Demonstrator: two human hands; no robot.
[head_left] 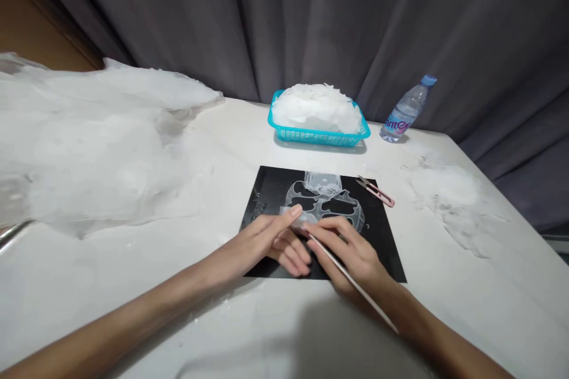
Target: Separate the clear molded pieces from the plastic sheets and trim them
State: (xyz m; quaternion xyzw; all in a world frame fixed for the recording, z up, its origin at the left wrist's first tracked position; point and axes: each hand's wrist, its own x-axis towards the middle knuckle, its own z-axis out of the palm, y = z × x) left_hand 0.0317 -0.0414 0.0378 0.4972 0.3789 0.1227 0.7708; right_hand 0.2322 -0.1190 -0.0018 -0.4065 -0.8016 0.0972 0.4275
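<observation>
My left hand [280,243] is over a black mat [386,251], its thumb and fingers closed on a small translucent white piece [303,220]. My right hand [351,251] grips a long, thin pale tool [355,285] like a pen. The tool's tip meets the piece near my left fingers, and its exact kind is hidden by my hand. Behind my hands a clear plastic sheet with cut-out shapes [326,204] lies on the mat, with a whitish rounded piece [323,181] at its far end. Pink-handled thread snips [377,191] rest across the mat's right edge.
A turquoise basket [317,136] heaped with white pieces [315,108] stands behind the mat. To its right is a water bottle [405,112]. Translucent plastic bags [102,148] cover the table's left side, and crumpled plastic scraps [453,189] lie at right. A grey curtain [311,18] hangs behind.
</observation>
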